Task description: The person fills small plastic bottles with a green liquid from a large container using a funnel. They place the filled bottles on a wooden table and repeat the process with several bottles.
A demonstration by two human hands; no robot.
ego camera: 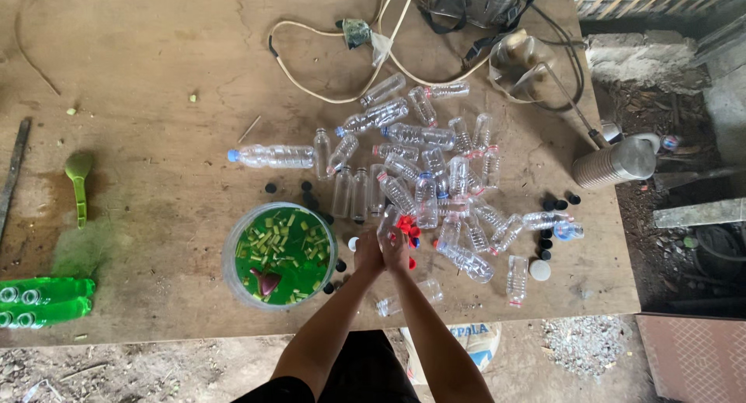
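Both my hands meet over the table's near side, just right of a bucket of green liquid. My left hand and my right hand together grip a small clear plastic bottle that points away from me. Red caps lie beside my right hand. Many empty clear bottles lie scattered on the wood beyond my hands. The bucket holds floating cut green pieces and a dark red funnel.
A wooden table bears black caps, a green scoop, filled green bottles at the left edge, cords, a metal flask at the right edge and a bag at the back.
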